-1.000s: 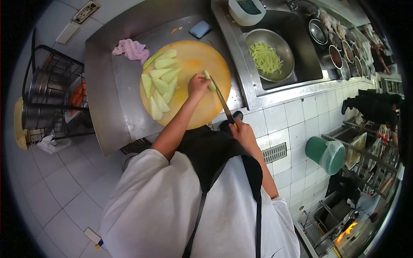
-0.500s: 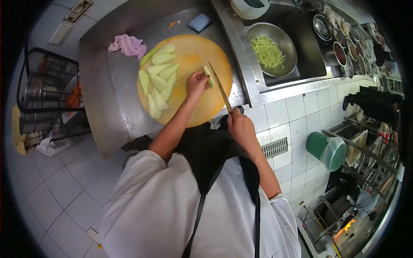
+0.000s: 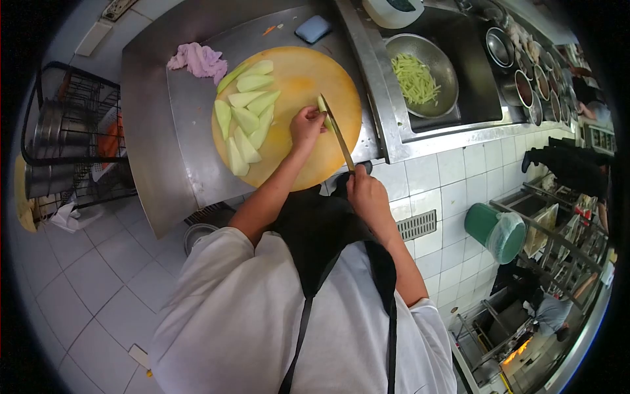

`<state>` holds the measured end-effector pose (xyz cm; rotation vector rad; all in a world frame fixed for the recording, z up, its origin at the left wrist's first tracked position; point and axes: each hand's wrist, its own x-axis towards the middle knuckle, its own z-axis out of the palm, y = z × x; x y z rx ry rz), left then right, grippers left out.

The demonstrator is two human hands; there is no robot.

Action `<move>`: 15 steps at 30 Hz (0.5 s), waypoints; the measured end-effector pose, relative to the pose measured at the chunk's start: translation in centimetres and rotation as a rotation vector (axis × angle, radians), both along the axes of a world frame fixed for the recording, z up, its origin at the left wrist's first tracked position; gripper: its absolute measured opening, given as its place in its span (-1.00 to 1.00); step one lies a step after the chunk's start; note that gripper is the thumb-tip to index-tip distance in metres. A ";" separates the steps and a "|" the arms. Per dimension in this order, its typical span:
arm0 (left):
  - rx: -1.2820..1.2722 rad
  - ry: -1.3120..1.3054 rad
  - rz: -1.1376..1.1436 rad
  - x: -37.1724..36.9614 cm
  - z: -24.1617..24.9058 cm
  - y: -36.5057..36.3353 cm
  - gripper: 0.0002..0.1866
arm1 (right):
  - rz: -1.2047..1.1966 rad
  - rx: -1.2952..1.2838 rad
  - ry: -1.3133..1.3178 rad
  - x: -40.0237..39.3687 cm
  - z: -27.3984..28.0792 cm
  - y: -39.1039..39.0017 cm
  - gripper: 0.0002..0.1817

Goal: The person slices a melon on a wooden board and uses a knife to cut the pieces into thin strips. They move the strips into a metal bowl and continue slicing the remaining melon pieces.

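On the round yellowish cutting board (image 3: 295, 72), my left hand (image 3: 307, 128) has its fingers closed on a pale green vegetable piece (image 3: 321, 104). My right hand (image 3: 369, 196) grips the handle of a long knife (image 3: 339, 134). The blade points away from me and runs along the right side of the held piece, overlapping it in this view. Several peeled, pale green vegetable wedges (image 3: 246, 120) lie in a group on the left part of the board.
A pink cloth (image 3: 198, 62) and a blue sponge (image 3: 312, 29) lie on the steel counter (image 3: 154, 118). At the right, a metal bowl (image 3: 449, 82) of cut green strips (image 3: 415, 79) stands in the sink (image 3: 476, 98). A wire rack (image 3: 79, 159) stands left. Other people work at the far right.
The knife blade has come closer against the held vegetable piece, and my left hand has shifted slightly right. The whole view has moved a little; the wedges lie as before.
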<state>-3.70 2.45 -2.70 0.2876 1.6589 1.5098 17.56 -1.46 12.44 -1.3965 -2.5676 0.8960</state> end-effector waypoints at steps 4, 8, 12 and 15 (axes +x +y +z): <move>0.003 0.062 -0.001 0.2 0.6 -0.1 -0.69 | 0.005 -0.023 -0.064 -0.3 -1.0 0.1 -0.82; 0.022 0.069 0.007 0.4 0.6 -0.1 -0.70 | 0.015 -0.060 -0.132 -1.0 -1.3 0.7 -0.81; 0.038 0.053 -0.011 0.4 0.5 -0.3 -0.69 | 0.030 -0.050 -0.110 -1.9 -1.9 1.5 -0.80; 0.018 0.051 -0.024 0.3 1.0 -0.5 -0.68 | 0.027 -0.043 -0.155 -3.0 -2.2 2.0 -0.80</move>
